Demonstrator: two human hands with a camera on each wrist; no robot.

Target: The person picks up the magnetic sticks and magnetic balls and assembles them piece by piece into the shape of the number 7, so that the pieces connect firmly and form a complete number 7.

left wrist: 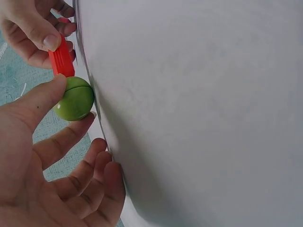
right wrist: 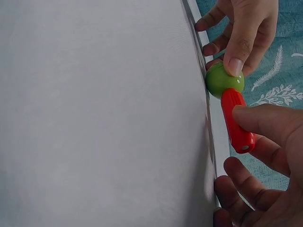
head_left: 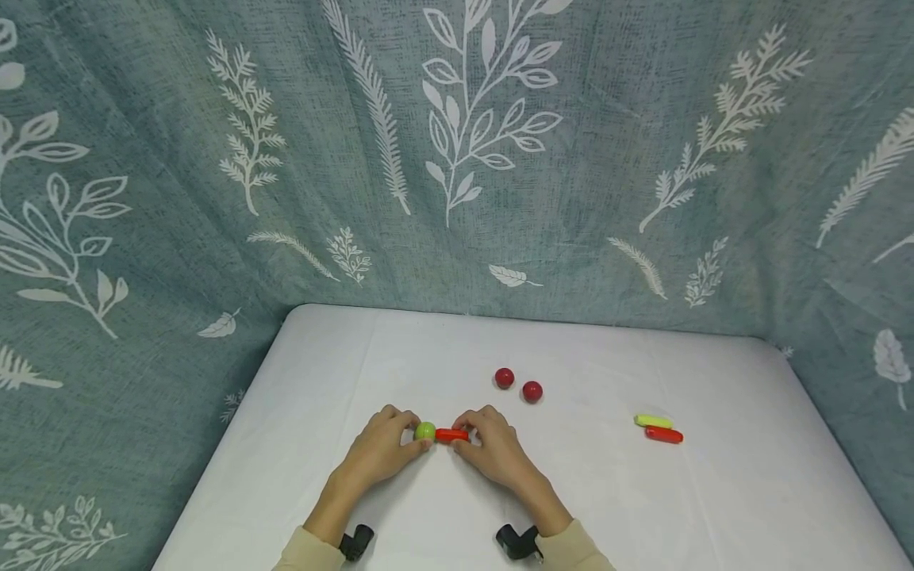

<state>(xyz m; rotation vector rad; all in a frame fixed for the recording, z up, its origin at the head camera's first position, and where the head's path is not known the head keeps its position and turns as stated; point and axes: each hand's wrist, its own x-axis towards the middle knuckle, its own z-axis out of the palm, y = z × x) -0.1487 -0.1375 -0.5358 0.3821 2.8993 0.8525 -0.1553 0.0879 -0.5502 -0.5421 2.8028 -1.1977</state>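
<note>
My left hand [head_left: 380,449] pinches a glossy green ball [head_left: 424,431] between thumb and index finger; a thin seam line shows on the ball [left wrist: 75,101] in the left wrist view. From the other side my right hand [head_left: 497,452] pinches a slim red handle [head_left: 451,435] with grooved sides. In the right wrist view one end of the handle [right wrist: 236,130] meets the ball [right wrist: 218,81], and the two line up. Whether the handle's tip is inside the ball cannot be seen. The remaining fingers of both hands are loosely bent.
Two dark red balls [head_left: 504,378] [head_left: 531,392] lie beyond the right hand on the white table [head_left: 571,492]. Farther right, a yellow-green handle [head_left: 653,421] lies beside another red handle [head_left: 664,434]. Patterned teal cloth [head_left: 400,254] hangs behind the table.
</note>
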